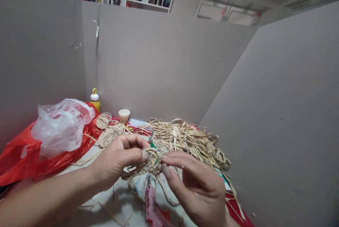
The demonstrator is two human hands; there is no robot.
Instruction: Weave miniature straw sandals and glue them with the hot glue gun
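W/ my L hand [124, 158] pinching the braided straw piece [143, 168] up over the table [127, 198] & R hand [196, 181] nipping its R edge, fingertips nearly together, I'm prob. shaping or joining braid, so next calls for steady L hold, careful R fingers.

A: Left arm?
B: Left forearm [53, 197] bare, slanting up from the lower left corner; wrist roughly in line with it.
A: Left hand [113, 161]?
B: Thumb [135, 156] extended, its tip close to the bent forefinger's [139, 139], in a pinch. Remaining fingers mostly hidden.
A: Right hand [200, 188]?
B: Lower right of the left, reaching leftward. Forefinger long, thumb slanted up beneath, tips near each other; whether they meet, unclear. Wrist bare, near the bottom edge.
A: Spacing?
B: Fingertips of both hands near, facing inward.
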